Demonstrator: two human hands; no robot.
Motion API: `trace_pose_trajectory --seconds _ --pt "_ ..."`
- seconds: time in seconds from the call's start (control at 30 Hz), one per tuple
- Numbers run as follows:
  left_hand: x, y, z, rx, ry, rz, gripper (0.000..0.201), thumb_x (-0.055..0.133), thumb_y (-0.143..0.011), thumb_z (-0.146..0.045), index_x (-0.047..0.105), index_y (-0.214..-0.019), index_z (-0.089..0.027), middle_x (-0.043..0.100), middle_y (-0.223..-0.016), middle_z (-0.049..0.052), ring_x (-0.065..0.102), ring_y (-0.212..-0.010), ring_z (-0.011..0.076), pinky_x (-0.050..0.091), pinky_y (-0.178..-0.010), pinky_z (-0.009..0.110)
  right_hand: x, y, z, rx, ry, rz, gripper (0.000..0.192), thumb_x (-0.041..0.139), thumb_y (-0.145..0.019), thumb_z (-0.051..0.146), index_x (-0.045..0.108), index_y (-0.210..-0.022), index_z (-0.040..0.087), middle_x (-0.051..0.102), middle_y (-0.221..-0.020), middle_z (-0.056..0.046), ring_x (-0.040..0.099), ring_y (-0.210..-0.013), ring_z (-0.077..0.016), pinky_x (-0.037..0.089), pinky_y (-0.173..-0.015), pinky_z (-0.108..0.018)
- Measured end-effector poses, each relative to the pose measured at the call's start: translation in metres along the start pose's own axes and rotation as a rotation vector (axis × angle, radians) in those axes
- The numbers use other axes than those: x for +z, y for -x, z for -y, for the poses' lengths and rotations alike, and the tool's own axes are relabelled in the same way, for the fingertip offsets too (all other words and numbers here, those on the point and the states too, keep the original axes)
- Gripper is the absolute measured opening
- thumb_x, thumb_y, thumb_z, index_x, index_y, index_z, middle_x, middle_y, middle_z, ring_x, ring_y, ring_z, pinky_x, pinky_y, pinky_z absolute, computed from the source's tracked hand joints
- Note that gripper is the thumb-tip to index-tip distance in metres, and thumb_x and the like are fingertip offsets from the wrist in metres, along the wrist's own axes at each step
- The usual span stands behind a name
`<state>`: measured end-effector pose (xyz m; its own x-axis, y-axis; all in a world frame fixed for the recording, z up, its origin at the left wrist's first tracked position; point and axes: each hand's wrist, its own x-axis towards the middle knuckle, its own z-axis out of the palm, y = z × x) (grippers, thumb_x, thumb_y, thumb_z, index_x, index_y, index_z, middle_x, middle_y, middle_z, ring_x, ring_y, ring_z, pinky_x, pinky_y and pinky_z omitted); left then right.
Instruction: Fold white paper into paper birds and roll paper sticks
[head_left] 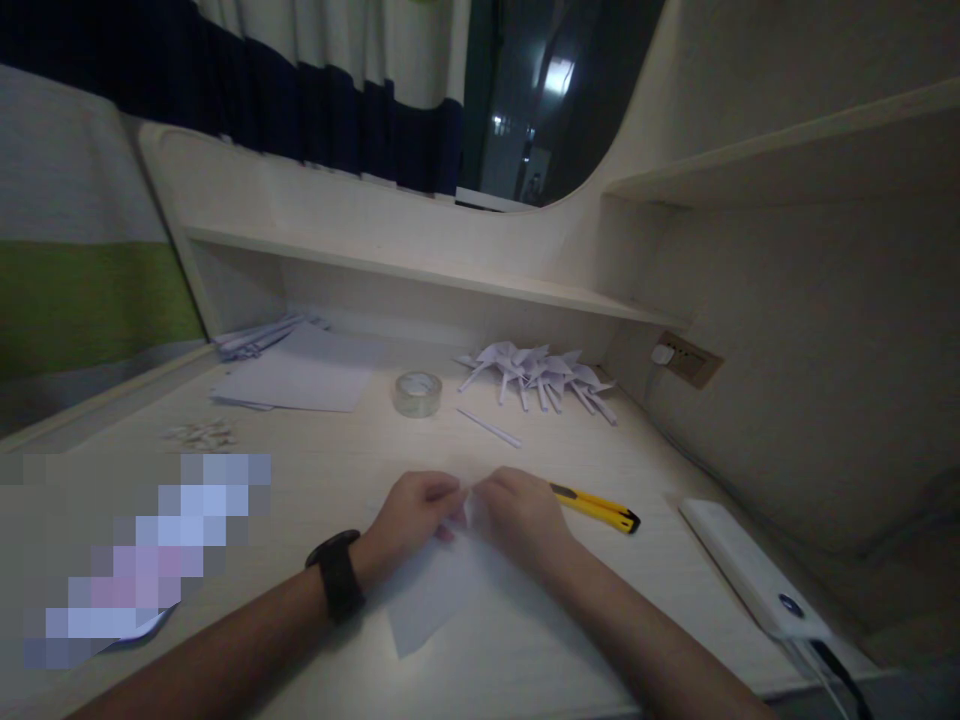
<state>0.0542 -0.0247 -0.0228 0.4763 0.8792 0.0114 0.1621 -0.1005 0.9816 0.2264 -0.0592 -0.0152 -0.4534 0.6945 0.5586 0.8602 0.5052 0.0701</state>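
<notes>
Apparently shaping paper (427, 600) at six o'clock from the tape roll (418, 395) — pinching it in left hand (412, 505); cannot tell grip of blurred right hand (521, 510) — probably calls next for even pressure.

Paper (427, 598) partly hidden by hands (525, 512)

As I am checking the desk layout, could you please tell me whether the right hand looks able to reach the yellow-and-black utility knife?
Probably yes: the right hand is beside the yellow-and-black utility knife, whose outer end lies uncovered, though that hand seems busy with white paper.
</notes>
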Motion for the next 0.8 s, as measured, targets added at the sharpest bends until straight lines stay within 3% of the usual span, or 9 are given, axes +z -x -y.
trace_pose_trajectory --seconds 0.23,0.4,0.63,0.8 --pt "0.002 0.001 0.004 0.031 -0.06 -0.01 0.034 0.055 -0.077 -0.04 0.062 -0.057 -0.013 0.062 -0.06 0.005 0.056 -0.049 0.0133 0.048 -0.045 0.023 -0.004 -0.002 0.006 0.102 -0.031 0.058 0.011 0.064 -0.068 0.013 0.06 -0.058 0.017 0.055 -0.059 -0.001 0.049 -0.052 -0.0119 0.029 -0.05 -0.024" --pt "0.003 0.002 0.009 0.065 -0.099 -0.016 0.032 0.053 -0.079 -0.036 0.065 -0.061 -0.013 0.064 -0.062 0.005 0.058 -0.051 0.0139 0.049 -0.044 0.022 -0.003 -0.004 0.003 0.181 -0.169 0.089 0.014 0.06 -0.066 0.006 0.065 -0.06 0.018 0.058 -0.059 0.0 0.052 -0.052 -0.011 0.033 -0.051 -0.021" --pt "0.0 0.002 0.01 0.102 -0.135 0.057 0.029 0.053 -0.08 -0.034 0.066 -0.064 -0.014 0.064 -0.063 0.004 0.059 -0.052 0.0133 0.049 -0.043 0.02 -0.008 -0.006 -0.018 0.048 -0.373 0.106 0.025 0.059 -0.066 -0.001 0.071 -0.073 0.019 0.065 -0.066 0.0 0.059 -0.06 -0.0105 0.041 -0.057 -0.018" --pt "-0.006 0.002 0.008 0.127 -0.228 0.133 0.027 0.052 -0.082 -0.031 0.069 -0.068 -0.015 0.066 -0.062 0.002 0.055 -0.045 0.01 0.044 -0.041 0.017 -0.014 -0.006 -0.015 0.038 -0.336 0.139 0.025 0.057 -0.064 -0.001 0.07 -0.069 0.02 0.065 -0.064 0.0 0.058 -0.056 -0.0107 0.04 -0.054 -0.019"
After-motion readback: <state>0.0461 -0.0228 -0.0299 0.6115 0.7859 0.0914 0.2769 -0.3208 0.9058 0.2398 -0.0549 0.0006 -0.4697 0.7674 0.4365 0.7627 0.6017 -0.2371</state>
